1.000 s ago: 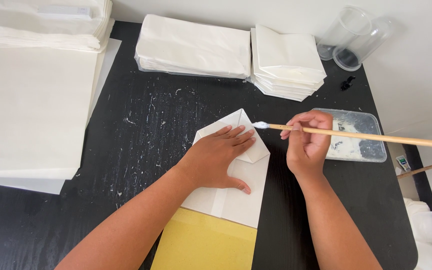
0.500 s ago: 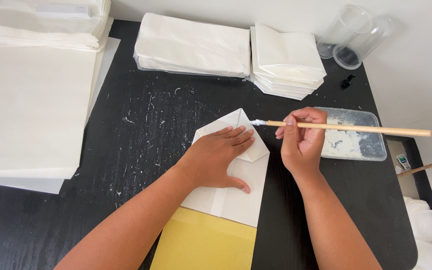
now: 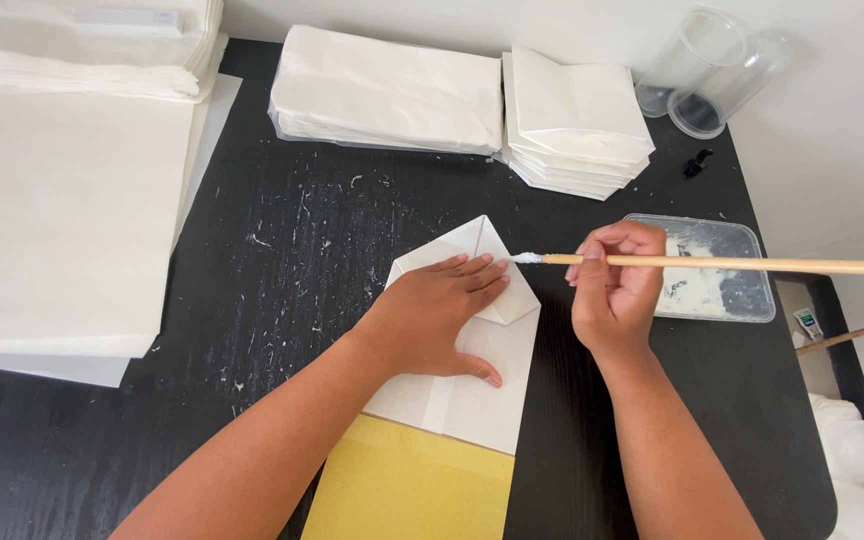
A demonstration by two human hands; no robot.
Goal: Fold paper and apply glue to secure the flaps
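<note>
The left hand (image 3: 437, 315) lies flat and open on a folded white paper (image 3: 472, 350), pressing it down on the black table (image 3: 282, 230); the paper sits in the middle of the table, with its low end on a yellow sheet (image 3: 407, 490); the right hand (image 3: 614, 290) pinches a long wooden brush (image 3: 712, 264); the brush's white tip touches the paper's folded corner; a clear tray (image 3: 717, 265) with white glue sits just behind that hand; stacks of white paper (image 3: 382, 90) lie at the back

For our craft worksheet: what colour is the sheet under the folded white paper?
Yellow sheet, clearest in the head view, near the bottom edge.
</note>
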